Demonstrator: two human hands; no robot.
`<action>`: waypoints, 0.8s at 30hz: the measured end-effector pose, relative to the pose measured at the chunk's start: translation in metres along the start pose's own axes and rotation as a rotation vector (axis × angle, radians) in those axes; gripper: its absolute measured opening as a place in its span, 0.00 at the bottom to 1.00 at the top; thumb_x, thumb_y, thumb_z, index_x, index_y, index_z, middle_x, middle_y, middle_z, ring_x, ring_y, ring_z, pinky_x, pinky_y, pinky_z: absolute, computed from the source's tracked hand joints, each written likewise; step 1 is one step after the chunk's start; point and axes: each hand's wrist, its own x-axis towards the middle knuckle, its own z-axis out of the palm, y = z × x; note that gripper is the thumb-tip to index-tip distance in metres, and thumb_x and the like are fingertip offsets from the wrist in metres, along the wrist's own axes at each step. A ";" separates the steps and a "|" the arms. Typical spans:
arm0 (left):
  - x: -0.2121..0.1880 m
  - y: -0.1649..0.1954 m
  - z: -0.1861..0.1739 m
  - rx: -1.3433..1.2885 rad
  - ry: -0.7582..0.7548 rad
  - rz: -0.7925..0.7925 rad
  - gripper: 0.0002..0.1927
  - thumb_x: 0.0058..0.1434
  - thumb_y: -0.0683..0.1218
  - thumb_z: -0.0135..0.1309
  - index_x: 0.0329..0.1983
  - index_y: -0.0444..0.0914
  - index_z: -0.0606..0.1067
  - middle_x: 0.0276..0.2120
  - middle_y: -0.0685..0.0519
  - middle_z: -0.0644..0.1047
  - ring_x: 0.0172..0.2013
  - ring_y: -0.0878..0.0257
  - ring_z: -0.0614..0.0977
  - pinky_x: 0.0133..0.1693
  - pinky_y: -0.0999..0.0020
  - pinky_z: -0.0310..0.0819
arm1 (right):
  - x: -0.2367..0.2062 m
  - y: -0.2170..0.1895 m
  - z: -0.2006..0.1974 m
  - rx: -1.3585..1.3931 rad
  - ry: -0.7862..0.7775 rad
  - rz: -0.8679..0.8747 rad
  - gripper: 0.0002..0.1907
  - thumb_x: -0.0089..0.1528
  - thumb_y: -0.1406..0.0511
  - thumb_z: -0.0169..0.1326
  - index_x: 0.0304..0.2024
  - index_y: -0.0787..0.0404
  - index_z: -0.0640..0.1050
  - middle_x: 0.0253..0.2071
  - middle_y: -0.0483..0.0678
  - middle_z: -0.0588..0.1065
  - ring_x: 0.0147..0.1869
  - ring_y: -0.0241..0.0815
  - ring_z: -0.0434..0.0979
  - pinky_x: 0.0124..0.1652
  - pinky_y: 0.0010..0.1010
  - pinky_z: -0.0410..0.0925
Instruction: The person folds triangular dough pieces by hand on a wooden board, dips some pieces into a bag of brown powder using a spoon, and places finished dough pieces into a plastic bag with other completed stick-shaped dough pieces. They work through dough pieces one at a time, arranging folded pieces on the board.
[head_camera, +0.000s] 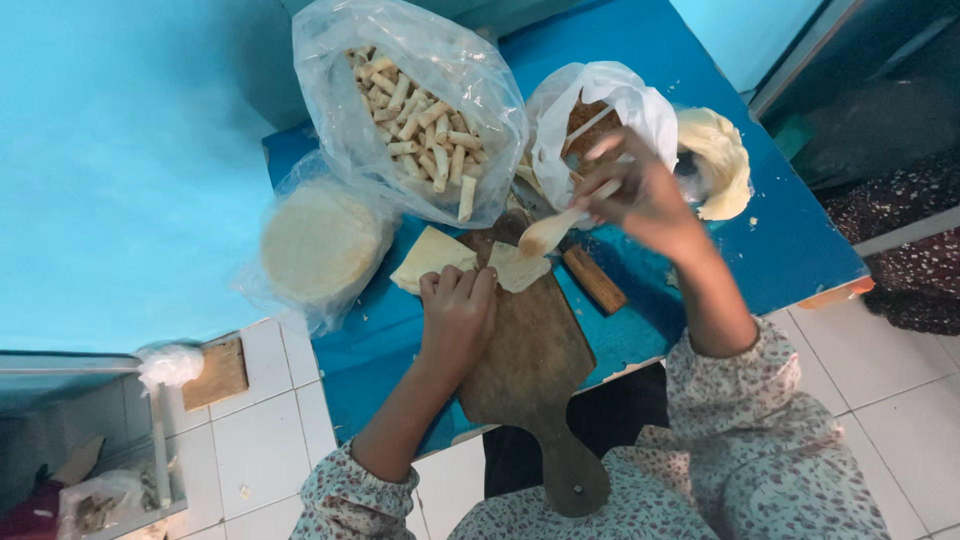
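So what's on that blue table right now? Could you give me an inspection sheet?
Surface: blue table, crumbs scattered.
Job's things: wooden board; pale wrapper on it; wooden spoon.
Clutter: bag of rolled sticks; bagged wrapper stack; white bag of filling; wooden block.
Hands: left hand presses the wrapper; right hand holds the spoon.
Cables: nothing seen.
Surroundings: white tiled floor.

Pale floral sleeves, gathered cuffs
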 end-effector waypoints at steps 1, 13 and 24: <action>0.001 0.000 0.000 -0.024 0.016 -0.003 0.08 0.62 0.42 0.58 0.44 0.38 0.77 0.33 0.53 0.75 0.39 0.55 0.75 0.47 0.54 0.62 | -0.002 -0.003 0.009 -0.069 -0.020 -0.045 0.24 0.62 0.79 0.56 0.55 0.60 0.62 0.40 0.53 0.81 0.44 0.40 0.83 0.38 0.29 0.76; 0.007 0.002 -0.010 -0.174 0.026 -0.067 0.07 0.63 0.41 0.58 0.43 0.37 0.76 0.38 0.51 0.77 0.41 0.54 0.76 0.45 0.55 0.62 | -0.021 -0.024 0.048 -0.390 -0.178 -0.351 0.25 0.60 0.78 0.59 0.53 0.61 0.63 0.41 0.50 0.82 0.49 0.47 0.87 0.39 0.32 0.74; 0.008 0.002 -0.011 -0.178 0.035 -0.063 0.10 0.62 0.40 0.58 0.46 0.36 0.75 0.39 0.50 0.77 0.41 0.54 0.77 0.46 0.56 0.62 | -0.025 -0.019 0.039 -0.449 -0.266 -0.491 0.20 0.60 0.78 0.59 0.50 0.64 0.67 0.43 0.50 0.80 0.50 0.44 0.86 0.45 0.32 0.76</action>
